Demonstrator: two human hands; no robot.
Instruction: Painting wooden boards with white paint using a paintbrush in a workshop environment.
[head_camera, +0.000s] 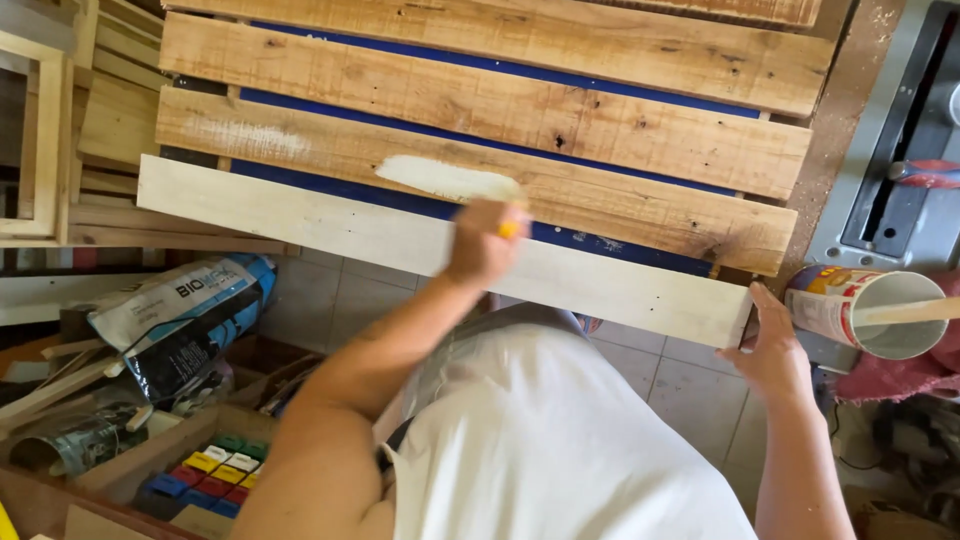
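At the bottom of the frame a white shirt fills the centre, both bare forearms rising from it. In the lower left lie a box of coloured blocks, a crumpled printed bag and a metal can among wood offcuts.

The left hand, mid-frame, is curled tight around a paintbrush with a yellow handle; its bristles sit in a wet streak of whitish paint on the second slat up. The brush itself is blurred.

The right hand, at the right edge of the pallet, has its fingers loosely spread, the fingertips resting on the end of the nearest slat, which is already coated pale. Just beside that hand, right of centre, a tilted paint can shows its white inside and a wooden stirring stick.

Farther up, the wooden pallet carries bare brown slats with a blue surface showing in the gaps. Stacked wooden frames stand upper left, a grey machine table upper right.
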